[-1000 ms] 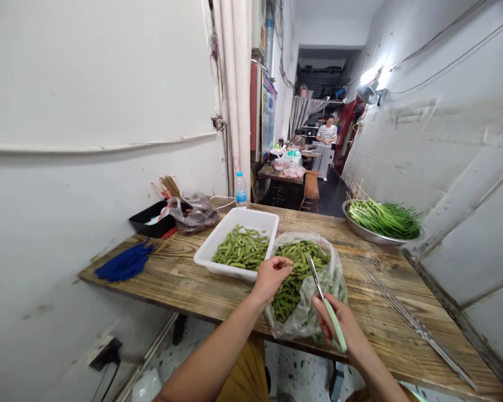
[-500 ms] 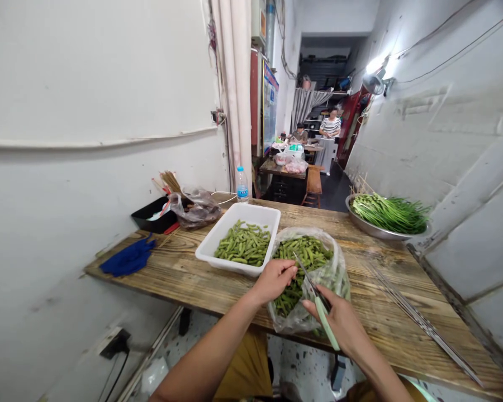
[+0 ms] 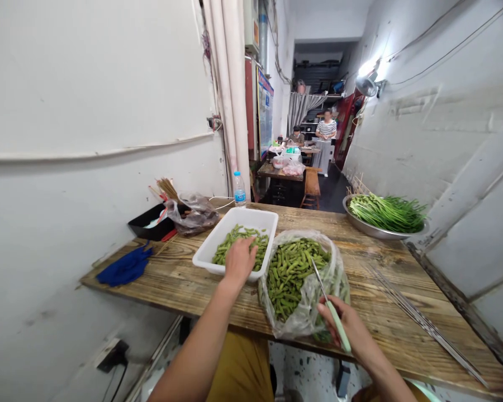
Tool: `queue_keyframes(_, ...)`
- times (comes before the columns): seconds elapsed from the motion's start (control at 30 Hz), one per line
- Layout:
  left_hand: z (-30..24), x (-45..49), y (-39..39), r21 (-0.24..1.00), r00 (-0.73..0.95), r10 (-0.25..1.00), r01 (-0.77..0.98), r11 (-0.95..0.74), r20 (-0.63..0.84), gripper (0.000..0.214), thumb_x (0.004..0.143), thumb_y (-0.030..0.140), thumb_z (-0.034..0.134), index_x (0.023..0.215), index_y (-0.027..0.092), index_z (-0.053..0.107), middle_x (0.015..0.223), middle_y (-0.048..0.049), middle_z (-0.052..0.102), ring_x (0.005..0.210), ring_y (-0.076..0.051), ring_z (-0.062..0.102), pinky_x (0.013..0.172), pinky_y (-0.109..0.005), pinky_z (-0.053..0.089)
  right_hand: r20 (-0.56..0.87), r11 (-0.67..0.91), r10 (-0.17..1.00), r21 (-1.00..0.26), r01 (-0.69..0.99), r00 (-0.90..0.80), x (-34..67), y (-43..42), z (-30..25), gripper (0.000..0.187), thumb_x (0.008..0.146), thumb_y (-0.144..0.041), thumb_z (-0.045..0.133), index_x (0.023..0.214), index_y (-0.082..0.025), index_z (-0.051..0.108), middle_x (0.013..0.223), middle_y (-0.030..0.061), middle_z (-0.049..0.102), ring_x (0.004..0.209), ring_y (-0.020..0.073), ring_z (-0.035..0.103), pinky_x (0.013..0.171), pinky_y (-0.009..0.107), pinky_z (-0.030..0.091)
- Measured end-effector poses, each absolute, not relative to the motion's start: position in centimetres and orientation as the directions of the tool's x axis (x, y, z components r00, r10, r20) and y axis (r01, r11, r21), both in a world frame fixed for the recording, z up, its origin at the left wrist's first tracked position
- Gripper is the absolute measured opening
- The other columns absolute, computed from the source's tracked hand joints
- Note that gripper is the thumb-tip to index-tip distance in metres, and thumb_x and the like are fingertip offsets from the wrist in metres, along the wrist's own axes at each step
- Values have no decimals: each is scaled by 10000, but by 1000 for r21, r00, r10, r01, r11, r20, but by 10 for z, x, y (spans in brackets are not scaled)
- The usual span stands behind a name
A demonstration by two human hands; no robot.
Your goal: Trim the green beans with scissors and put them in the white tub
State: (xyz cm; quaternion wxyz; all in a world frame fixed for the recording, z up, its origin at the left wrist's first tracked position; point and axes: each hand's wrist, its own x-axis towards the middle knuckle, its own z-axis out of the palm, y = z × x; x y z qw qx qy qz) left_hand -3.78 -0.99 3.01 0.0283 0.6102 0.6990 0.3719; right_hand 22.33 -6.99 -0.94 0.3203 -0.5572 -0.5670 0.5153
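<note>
White walls [image 3: 88,84] are seen on both sides of the frame, and its lower half is crossed by a wooden table [image 3: 184,287], on which a metal bowl [image 3: 371,229] of green stalks [image 3: 389,212] is set at the right. Near the centre, a white tub [image 3: 201,261] partly filled with green pods [image 3: 261,242] is placed just left of a clear plastic bag [image 3: 339,273], where many more pods are held. Half a second ago the left hand [image 3: 240,258] was poised over the bag beside the blades; now it has been brought over the tub, its fingers loosely curled, and whether a pod is pinched cannot be told. By the right hand [image 3: 354,325], closed around the pale green handle, scissors [image 3: 333,314] are held above the bag's right part, blades apparently together. From this shift, the work is judged to have passed from cutting to the tub.
</note>
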Motion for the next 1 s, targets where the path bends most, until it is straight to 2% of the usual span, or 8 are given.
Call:
queue_keyframes(0.1,29,-32,-1,386,-175,865,922,-23,469,401,765,292,592,1155,200,563,1141,-130,572,1062,-268,503,902,-408,361,-268,-237,949,-954,181,-167,229,-77,-4,481,729,-608,524,966,-189,534,542,-70,467,399,91,422,377,203,350)
queue_keyframes(0.2,15,1,1,355,97,918,902,-244,386,211,800,312,561,966,226,661,958,-74,643,941,-218,560,859,-366,368,-243,-222,958,-965,142,-155,230,-82,-1,492,763,-608,479,1003,-183,530,597,-48,508,444,110,494,415,218,400)
queue_keyframes(0.3,-1,30,1,359,141,942,899,-252,306,179,805,304,556,892,213,684,864,-65,657,871,-208,576,812,-361,364,-264,-229,953,-949,217,-149,230,-84,-3,515,756,-586,500,1046,-164,547,566,-41,523,453,132,527,425,230,419)
queue_keyframes(0.43,-7,39,1,371,143,924,885,-280,355,179,835,267,511,871,219,680,882,-52,659,903,-196,561,818,-350,338,-185,-116,975,-898,425,-122,233,-81,-8,501,739,-553,533,1049,-165,601,582,-5,607,532,173,586,481,242,447)
queue_keyframes(0.53,-5,37,1,362,154,918,885,-293,366,172,829,288,524,878,203,666,891,-55,659,902,-199,560,826,-355,328,-69,24,987,-835,550,-147,234,-77,-7,449,744,-522,546,1001,-167,642,719,41,688,693,223,635,619,274,480)
queue_keyframes(0.67,-4,38,3,342,171,931,896,-284,324,158,786,291,585,874,186,665,896,-76,652,918,-223,556,821,-362,333,-9,94,986,-791,604,-164,232,-76,-4,438,778,-495,522,1014,-145,641,883,88,709,825,257,638,746,307,468)
queue_keyframes(0.83,-1,37,0,447,179,921,832,-329,345,103,774,235,583,824,181,654,867,-72,659,907,-230,561,841,-380,346,-6,109,984,-765,634,-176,232,-82,-2,445,784,-523,506,998,-157,643,840,80,711,782,251,644,714,306,471)
queue_keyframes(1.0,4,36,-6,766,110,928,535,-357,356,155,798,215,502,891,182,622,867,-41,670,840,-168,599,800,-298,423,38,143,986,-702,698,-164,231,-82,-1,484,783,-531,503,1050,-152,641,933,114,697,847,270,637,767,336,461)
